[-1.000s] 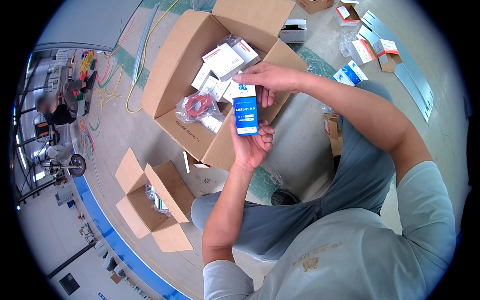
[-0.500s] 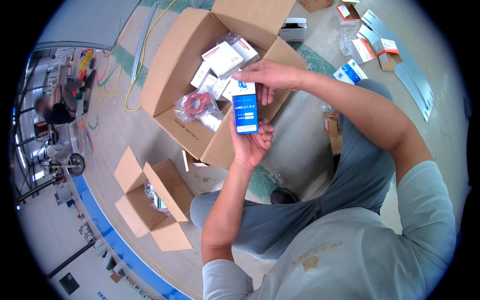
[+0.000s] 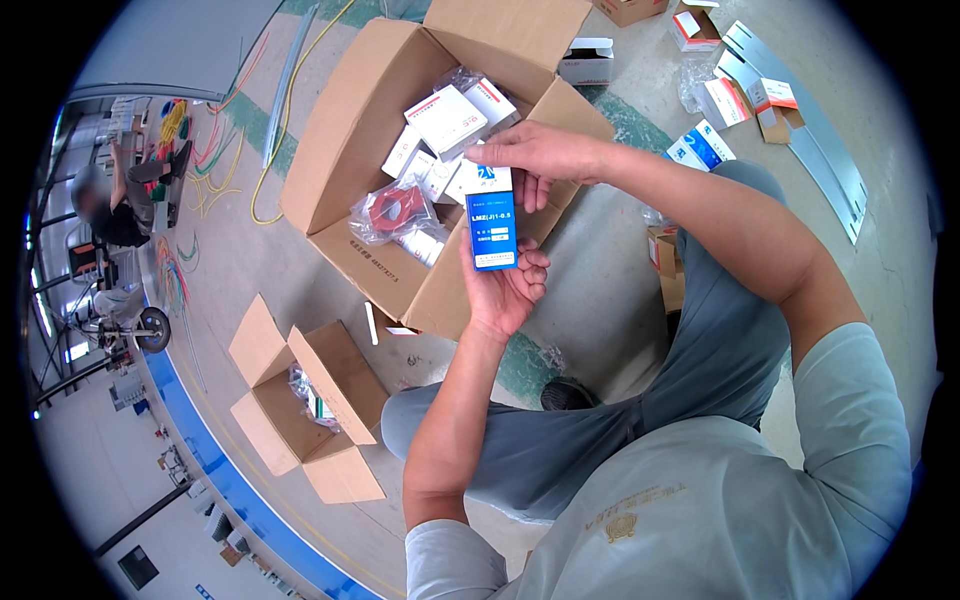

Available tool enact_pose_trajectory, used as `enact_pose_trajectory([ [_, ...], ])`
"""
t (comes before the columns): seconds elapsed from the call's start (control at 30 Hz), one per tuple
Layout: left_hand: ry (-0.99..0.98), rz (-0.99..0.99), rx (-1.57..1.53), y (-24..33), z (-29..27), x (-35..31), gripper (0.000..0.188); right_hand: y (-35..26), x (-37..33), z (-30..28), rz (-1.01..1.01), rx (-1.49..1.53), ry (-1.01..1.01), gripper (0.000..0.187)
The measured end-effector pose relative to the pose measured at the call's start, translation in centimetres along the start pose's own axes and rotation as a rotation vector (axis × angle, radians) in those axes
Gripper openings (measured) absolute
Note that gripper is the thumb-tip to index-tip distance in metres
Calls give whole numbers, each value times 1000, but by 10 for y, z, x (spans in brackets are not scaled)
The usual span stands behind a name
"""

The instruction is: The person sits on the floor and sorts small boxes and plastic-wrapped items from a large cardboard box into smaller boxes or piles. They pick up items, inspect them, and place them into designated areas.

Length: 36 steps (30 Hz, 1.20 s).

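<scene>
A small blue-and-white carton [image 3: 491, 225] is held over the near side of a big open cardboard box [image 3: 365, 275]. My left hand [image 3: 503, 297] supports its lower end from beneath, fingers curled at its right edge. At the upper end, my right hand [image 3: 545, 155] grips the carton, thumb across the top and the other fingers partly hidden behind it. Inside the big box lie several white cartons [image 3: 445, 120] and a red ring-shaped part [image 3: 397, 207] in clear plastic.
A smaller open cardboard box [image 3: 285, 415] stands at left, with plastic-wrapped items inside. Opened cartons [image 3: 727, 102] and long metal strips [image 3: 815, 150] lie at right. A yellow cable [image 3: 285, 110] runs along the floor; a person [image 3: 110, 215] sits far left.
My hands and the carton have stayed almost still. At far left, the other person's arm has risen.
</scene>
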<state>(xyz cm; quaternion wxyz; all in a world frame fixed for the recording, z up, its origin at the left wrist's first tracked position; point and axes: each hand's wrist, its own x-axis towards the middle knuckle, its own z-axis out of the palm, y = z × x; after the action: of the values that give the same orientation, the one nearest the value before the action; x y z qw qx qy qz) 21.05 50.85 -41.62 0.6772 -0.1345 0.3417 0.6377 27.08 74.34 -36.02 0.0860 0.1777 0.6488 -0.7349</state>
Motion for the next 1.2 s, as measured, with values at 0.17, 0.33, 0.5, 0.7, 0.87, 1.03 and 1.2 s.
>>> enact_pose_trajectory([
  [0.17,17,50,43,-1,4,-3,91,0,-1,-2,8,-8,24,77],
  [0.33,7,105,97,-1,13,-5,85,4,-1,-14,9,-53,76,89],
  [0.5,168,316,259,2,27,-12,70,-11,-10,-13,-10,-42,84,93],
  [0.7,349,877,669,3,43,-16,49,-10,-8,-25,-180,-322,96,98],
  [0.87,356,909,820,-2,43,-26,59,-19,-14,-38,-185,-236,-125,104],
  [1.03,381,970,953,-5,31,-22,69,-13,-13,-33,-236,-186,-155,96],
  [1.2,419,982,1022,-7,40,-25,75,-16,-15,-31,-255,-147,-168,92],
])
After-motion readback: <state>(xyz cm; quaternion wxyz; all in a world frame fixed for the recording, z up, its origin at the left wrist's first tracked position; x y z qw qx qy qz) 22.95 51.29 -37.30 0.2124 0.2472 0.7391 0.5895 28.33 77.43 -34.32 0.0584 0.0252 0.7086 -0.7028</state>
